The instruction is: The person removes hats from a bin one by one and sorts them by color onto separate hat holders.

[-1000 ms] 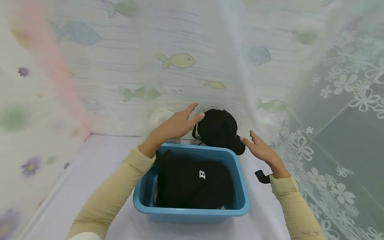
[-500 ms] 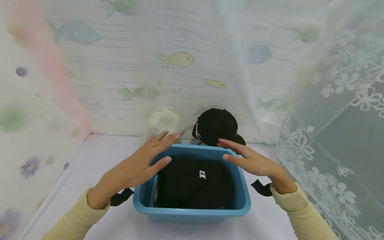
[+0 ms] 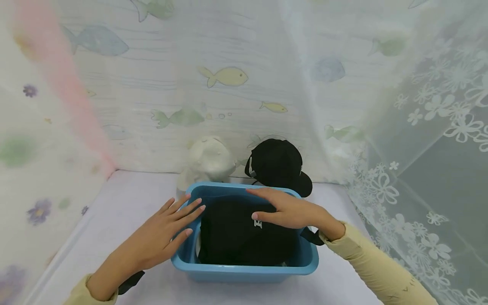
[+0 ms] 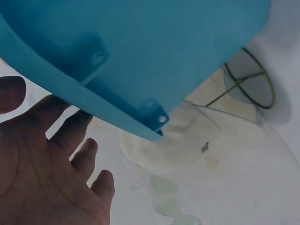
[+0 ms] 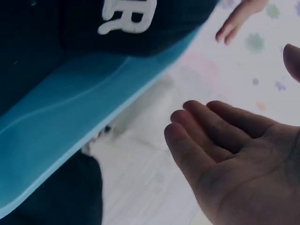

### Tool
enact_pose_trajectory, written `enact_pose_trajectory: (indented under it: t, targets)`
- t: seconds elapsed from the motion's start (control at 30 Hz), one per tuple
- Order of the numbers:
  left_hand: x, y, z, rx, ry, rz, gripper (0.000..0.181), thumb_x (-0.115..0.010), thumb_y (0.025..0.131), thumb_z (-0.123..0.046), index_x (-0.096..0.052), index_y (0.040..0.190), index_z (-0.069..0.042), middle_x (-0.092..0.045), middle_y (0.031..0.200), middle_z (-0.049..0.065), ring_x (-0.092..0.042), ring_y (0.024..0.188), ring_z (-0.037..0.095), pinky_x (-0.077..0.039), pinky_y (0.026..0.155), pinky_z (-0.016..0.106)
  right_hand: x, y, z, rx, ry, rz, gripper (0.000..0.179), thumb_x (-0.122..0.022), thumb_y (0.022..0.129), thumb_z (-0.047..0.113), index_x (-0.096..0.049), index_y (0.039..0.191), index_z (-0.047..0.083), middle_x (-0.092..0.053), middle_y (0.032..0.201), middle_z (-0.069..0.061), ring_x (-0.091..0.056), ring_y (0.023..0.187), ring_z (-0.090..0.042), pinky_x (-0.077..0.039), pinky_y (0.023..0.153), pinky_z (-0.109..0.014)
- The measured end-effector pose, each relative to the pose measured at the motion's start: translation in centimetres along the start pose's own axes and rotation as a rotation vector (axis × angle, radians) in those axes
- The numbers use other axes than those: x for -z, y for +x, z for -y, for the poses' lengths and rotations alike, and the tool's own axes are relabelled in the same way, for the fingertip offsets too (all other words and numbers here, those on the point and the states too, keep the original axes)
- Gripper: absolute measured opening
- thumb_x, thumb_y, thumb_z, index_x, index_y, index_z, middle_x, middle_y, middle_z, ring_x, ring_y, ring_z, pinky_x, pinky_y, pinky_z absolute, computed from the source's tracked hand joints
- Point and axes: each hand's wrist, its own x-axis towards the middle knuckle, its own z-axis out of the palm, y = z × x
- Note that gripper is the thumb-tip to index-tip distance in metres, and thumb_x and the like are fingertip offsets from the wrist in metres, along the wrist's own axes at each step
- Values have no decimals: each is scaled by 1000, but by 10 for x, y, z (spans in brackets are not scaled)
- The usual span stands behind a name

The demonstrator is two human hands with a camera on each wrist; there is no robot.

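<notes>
A blue plastic basin [image 3: 244,269] stands on the white cloth. Inside it lies a black fabric item [image 3: 244,241] with a raised white letter R; its exact kind is unclear. My left hand [image 3: 164,233] is at the basin's left rim, fingers spread and holding nothing; whether the fingertips touch the rim [image 4: 79,96] I cannot tell. Over the basin's right part hovers my right hand [image 3: 293,209], fingers extended, partly covering the letter [image 5: 131,16]. Behind the basin are a white cap [image 3: 211,159] and a black cap [image 3: 276,163].
White cloth [image 3: 145,190] covers the surface. A fish-print curtain [image 3: 228,42] hangs close behind the caps, and a sheer flowered curtain [image 3: 431,169] borders the right side. Beside the white cap, a wire stand with a round base [image 4: 253,77] shows in the left wrist view.
My left hand has drawn back from near the caps to the basin's left rim. My right hand has moved left, from beside the black cap to over the basin. The basin stays put.
</notes>
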Motion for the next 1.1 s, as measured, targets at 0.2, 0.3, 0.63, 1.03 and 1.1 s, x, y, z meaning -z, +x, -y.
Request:
enact_pose_trajectory:
  t: [0.2, 0.3, 0.63, 1.03, 1.1]
  targets:
    - [-6, -9, 8, -21, -19, -14, 55, -45, 109, -36, -34, 161, -23, -31, 166, -3, -23, 155, 32, 12, 123, 23, -21, 26, 14, 24, -175, 142, 80, -59, 101, 48, -23, 163, 12, -19, 170, -4, -16, 157, -21, -23, 125, -47]
    - [-10, -11, 11, -34, 19, -27, 56, -47, 108, -39, -36, 160, -21, -34, 165, -2, -24, 155, 31, 13, 123, 23, -36, 39, 17, 52, -218, 191, 82, -60, 101, 49, -22, 163, 12, -16, 171, -3, -13, 158, -20, -19, 127, -43]
    - [-22, -15, 18, -85, 80, -55, 61, -53, 105, -42, -39, 158, -16, -33, 166, 0, -25, 155, 28, 12, 124, 25, -73, 67, 17, 100, -275, 142, 84, -60, 98, 57, -31, 160, 9, -33, 165, -6, -27, 154, -23, -25, 125, -42]
    - [-32, -16, 23, -151, 82, -116, 62, -55, 104, -35, -34, 160, -17, -34, 165, 2, -28, 154, 27, 7, 127, 29, -96, 76, 14, 68, -232, -12, 63, -73, 91, 51, -61, 140, 12, -67, 130, 1, -62, 113, -11, -55, 92, -27]
    - [-33, -17, 25, -161, 89, -124, 63, -55, 104, -35, -34, 160, -17, -34, 165, 2, -29, 153, 27, 6, 127, 29, -94, 77, 13, 65, -197, -20, 58, -74, 92, 47, -63, 137, 12, -70, 124, 2, -63, 106, -8, -54, 87, -24]
